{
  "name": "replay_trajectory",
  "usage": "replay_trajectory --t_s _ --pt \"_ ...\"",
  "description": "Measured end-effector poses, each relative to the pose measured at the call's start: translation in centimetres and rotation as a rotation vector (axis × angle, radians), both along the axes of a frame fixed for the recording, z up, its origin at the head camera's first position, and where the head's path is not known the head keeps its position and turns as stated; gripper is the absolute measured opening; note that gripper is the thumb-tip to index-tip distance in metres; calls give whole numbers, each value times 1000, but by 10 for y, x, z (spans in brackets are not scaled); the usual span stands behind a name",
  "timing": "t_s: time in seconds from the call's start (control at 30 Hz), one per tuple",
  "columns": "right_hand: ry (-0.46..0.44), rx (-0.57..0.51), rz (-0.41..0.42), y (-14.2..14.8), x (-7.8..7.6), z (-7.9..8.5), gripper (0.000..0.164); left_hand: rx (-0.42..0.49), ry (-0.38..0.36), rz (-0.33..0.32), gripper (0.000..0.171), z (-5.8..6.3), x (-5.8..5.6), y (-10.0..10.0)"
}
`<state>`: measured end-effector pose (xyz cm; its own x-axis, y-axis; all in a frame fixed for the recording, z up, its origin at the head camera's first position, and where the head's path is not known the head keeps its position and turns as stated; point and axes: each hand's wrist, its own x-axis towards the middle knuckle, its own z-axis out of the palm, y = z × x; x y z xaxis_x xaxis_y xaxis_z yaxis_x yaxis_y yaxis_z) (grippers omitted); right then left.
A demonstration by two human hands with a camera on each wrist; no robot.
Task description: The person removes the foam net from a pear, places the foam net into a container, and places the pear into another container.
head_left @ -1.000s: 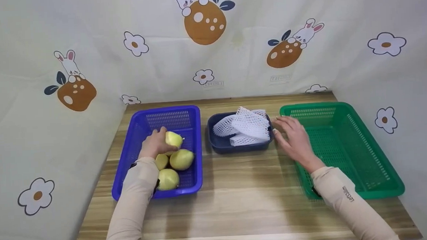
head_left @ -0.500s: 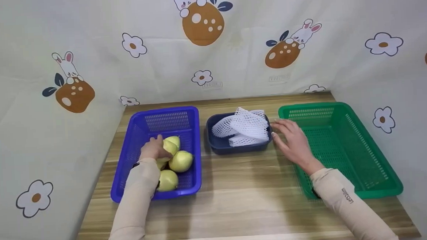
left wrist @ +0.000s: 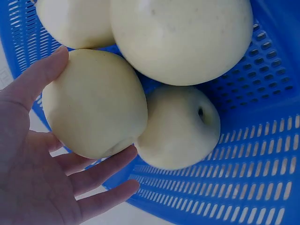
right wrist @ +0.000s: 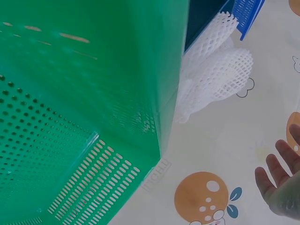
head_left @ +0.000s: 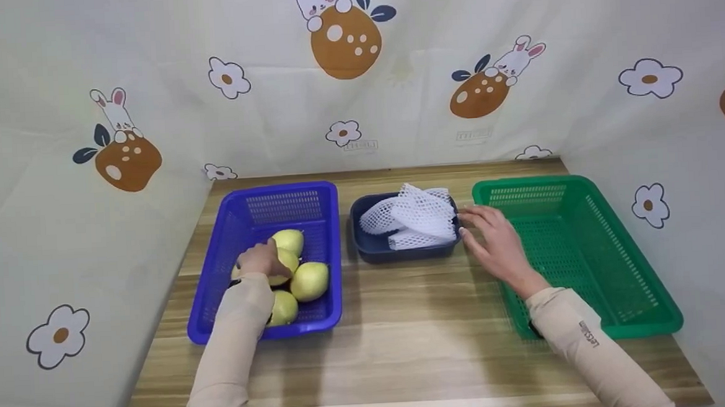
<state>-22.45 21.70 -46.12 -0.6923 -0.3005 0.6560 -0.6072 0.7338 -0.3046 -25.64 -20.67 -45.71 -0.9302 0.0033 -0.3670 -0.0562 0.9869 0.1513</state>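
In the head view, my left hand (head_left: 257,259) reaches into the blue-purple basket (head_left: 336,254) at the left. Its thumb and fingers grip a pale yellow-green pear (left wrist: 96,105) from both sides, as the left wrist view shows. Several more pears (head_left: 309,281) lie close around it, some partly hidden by the hand and sleeve. My right hand (head_left: 500,246) stays at the right end of a small dark blue box (head_left: 410,254), fingers loosely extended near its rim and holding nothing. White foam fruit nets (head_left: 424,214) are piled in that box.
A green basket (head_left: 629,251) stands at the right, below and beside the right forearm. All three containers sit on a wooden table (head_left: 407,350). A printed cloth (head_left: 407,102) hangs behind and along the sides.
My left hand has come slightly nearer and lower in the basket, with a pear now visible beyond it. The pears have shifted a little. My right hand has hardly moved.
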Motion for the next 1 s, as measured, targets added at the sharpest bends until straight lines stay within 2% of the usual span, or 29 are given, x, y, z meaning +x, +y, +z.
replay_trajectory --t_s 0.17,0.4,0.63,0.83,1.0 --pt "-6 0 0 0 1 1 26 1 38 -3 81 0 1 2" --pt "-4 7 -5 -2 1 1 25 -61 53 -23 77 -2 -1 6" --pt "-13 4 -7 -5 1 1 25 -90 41 -48 73 -4 -5 8" --pt "-18 6 -5 -8 1 3 25 -49 56 -62 67 -4 -5 8" --pt "-23 3 -14 -8 0 4 25 -78 15 -91 69 -4 -8 10"
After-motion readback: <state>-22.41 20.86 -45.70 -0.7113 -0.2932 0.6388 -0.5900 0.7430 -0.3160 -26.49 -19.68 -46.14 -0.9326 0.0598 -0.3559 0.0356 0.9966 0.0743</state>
